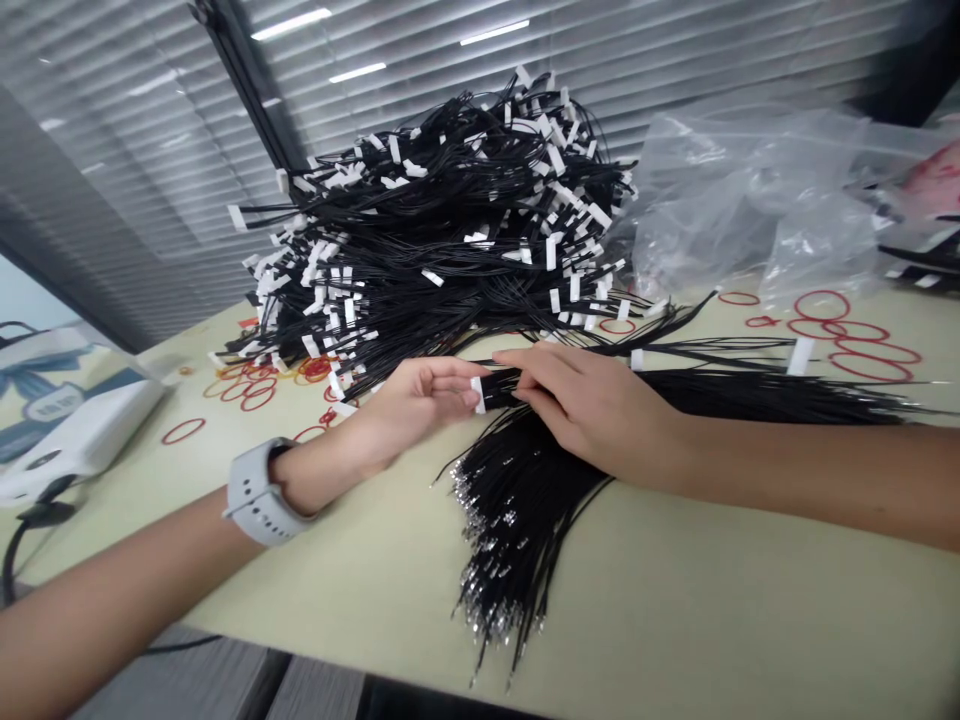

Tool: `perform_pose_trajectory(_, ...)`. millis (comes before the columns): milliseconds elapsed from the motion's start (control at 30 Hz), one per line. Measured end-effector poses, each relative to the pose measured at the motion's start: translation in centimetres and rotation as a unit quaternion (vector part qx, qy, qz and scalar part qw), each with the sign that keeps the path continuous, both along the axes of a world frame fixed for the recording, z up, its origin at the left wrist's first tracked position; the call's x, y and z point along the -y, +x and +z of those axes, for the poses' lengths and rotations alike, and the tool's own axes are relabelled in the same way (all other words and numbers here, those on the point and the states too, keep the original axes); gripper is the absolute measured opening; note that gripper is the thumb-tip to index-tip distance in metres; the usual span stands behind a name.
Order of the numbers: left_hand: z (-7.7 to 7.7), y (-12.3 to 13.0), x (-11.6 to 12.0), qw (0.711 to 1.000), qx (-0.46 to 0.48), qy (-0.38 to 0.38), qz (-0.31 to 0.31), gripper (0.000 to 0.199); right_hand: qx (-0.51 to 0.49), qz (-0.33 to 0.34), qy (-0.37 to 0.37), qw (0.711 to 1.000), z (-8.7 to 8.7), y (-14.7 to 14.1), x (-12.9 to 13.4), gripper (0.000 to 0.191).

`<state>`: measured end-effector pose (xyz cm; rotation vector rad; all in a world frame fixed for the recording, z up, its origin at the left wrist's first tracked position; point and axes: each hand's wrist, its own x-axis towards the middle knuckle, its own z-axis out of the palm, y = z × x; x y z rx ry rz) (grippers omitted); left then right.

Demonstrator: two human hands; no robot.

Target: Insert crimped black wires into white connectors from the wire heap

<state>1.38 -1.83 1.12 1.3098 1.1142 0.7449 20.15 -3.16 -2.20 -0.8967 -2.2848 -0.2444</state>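
Note:
My left hand (424, 405), a pale grey watch (262, 492) on its wrist, pinches a small white connector (478, 395) between thumb and fingers. Black wires run from that connector toward my right hand (592, 400), whose fingers are closed around them. Below my right hand a fan of black wires (517, 520) with bare silvery tips spreads toward the table's front. Another bundle of black wires (757, 395) stretches out to the right, partly behind my right forearm. The wires' exact path under my right hand is hidden.
A large heap of black wires (450, 220) with white connectors rises at the back. Red rubber bands (862, 330) lie on the right, and more on the left. Clear plastic bags (750, 200) sit at the back right. A white device (82, 440) with a cable stands at the left.

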Motion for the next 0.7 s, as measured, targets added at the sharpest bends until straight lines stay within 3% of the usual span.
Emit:
perform_pose_trajectory(133,0.11,-0.02,0.01,1.0,-0.02,0.005,-0.007,0.024,-0.01,-0.029,-0.051,0.998,0.13,-0.08,0.15,0.028)
perform_pose_trajectory(400,0.04,-0.07,0.0,1.0,-0.024,0.012,-0.011,0.021,-0.024,-0.008,-0.086,0.996,0.23,0.07,0.26,0.025)
perform_pose_trajectory(700,-0.01,0.12,0.69,0.998,-0.005,0.032,-0.055,0.017,-0.026,0.067,-0.067,0.995,0.01,0.06,-0.02,0.024)
